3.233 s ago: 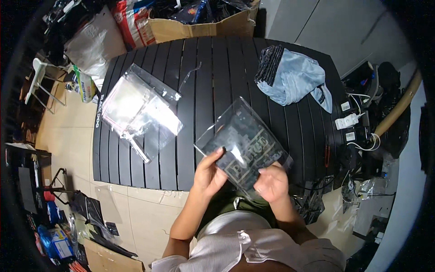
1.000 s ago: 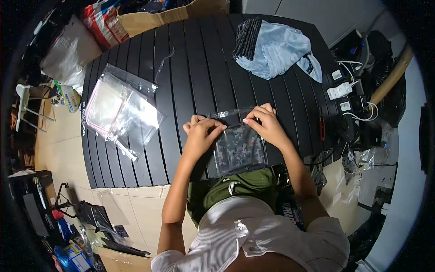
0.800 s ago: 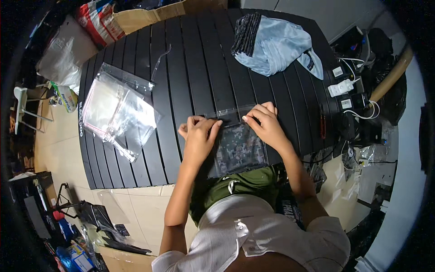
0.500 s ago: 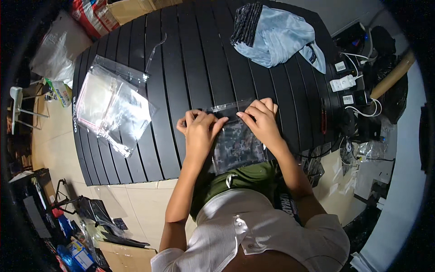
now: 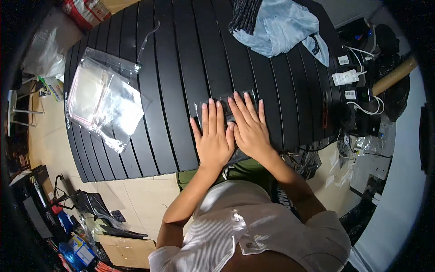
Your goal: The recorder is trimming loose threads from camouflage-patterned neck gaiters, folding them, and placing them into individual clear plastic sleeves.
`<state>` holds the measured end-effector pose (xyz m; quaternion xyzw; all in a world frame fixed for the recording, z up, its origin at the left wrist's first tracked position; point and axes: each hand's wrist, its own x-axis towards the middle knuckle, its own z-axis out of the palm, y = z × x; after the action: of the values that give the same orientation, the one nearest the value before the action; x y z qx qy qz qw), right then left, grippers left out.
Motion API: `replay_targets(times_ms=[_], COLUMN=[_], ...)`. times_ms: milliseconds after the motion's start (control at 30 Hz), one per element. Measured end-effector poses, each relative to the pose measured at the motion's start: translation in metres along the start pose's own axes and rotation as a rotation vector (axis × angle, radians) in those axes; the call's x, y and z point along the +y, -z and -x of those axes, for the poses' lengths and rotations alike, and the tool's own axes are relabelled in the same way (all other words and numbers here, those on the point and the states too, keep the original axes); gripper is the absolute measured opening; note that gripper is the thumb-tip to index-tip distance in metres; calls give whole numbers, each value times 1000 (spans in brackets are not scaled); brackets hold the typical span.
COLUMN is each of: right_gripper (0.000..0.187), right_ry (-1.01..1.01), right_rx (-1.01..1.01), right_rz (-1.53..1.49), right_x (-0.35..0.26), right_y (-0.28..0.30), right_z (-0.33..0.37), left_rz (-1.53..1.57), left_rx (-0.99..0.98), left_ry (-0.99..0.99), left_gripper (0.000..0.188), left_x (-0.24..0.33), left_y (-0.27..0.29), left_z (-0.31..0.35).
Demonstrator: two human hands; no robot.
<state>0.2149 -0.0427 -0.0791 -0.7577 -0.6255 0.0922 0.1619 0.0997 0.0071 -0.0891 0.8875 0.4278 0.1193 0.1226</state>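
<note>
A clear plastic bag (image 5: 227, 113) lies flat on the black slatted table (image 5: 174, 90), close to the edge nearest me. Dark contents show between my hands; most of them are covered. My left hand (image 5: 213, 141) presses palm down on the bag's left part, its fingers stretched out and pointing away from me. Beside it, my right hand (image 5: 250, 133) lies flat over the right part with fingers spread. The thumbs meet near the middle. Neither hand grips anything.
Left on the table is a stack of clear plastic bags (image 5: 97, 97). Far right lies light blue satiny cloth (image 5: 287, 29) beside folded black patterned fabric (image 5: 246, 16). White plugs and cables (image 5: 345, 78) sit at the right edge. Cardboard (image 5: 127, 249) stands on the floor lower left.
Both hands have gone from pinching the bag's far edge to lying flat on it. The camouflage-patterned contents, plainly seen before, are now mostly covered. The view has shifted slightly.
</note>
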Motion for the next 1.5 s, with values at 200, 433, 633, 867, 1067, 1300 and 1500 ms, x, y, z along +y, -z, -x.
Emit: replay_targets(times_ms=[200, 433, 633, 867, 1067, 1300, 1500], right_gripper=[53, 14, 14, 17, 13, 9, 10], right_ry=[-6, 44, 271, 343, 403, 503, 379], right_rx=[66, 451, 392, 372, 301, 289, 375], right_rz=[-5, -149, -206, -200, -200, -166, -179], right_x=[1, -12, -18, -16, -17, -11, -3], right_y=[-2, 26, 14, 8, 19, 21, 16], right_z=[0, -6, -40, -53, -61, -69, -69], left_rz=[124, 323, 445, 760, 699, 701, 685], left_rx=[99, 168, 178, 144, 132, 106, 90], left_ry=[73, 365, 328, 289, 232, 241, 250], left_gripper=[51, 25, 15, 16, 16, 14, 14], left_x=[-11, -32, -34, -45, -49, -45, -42], left_y=[7, 24, 23, 16, 16, 20, 23], left_z=[4, -5, -16, -14, -12, -13, -15])
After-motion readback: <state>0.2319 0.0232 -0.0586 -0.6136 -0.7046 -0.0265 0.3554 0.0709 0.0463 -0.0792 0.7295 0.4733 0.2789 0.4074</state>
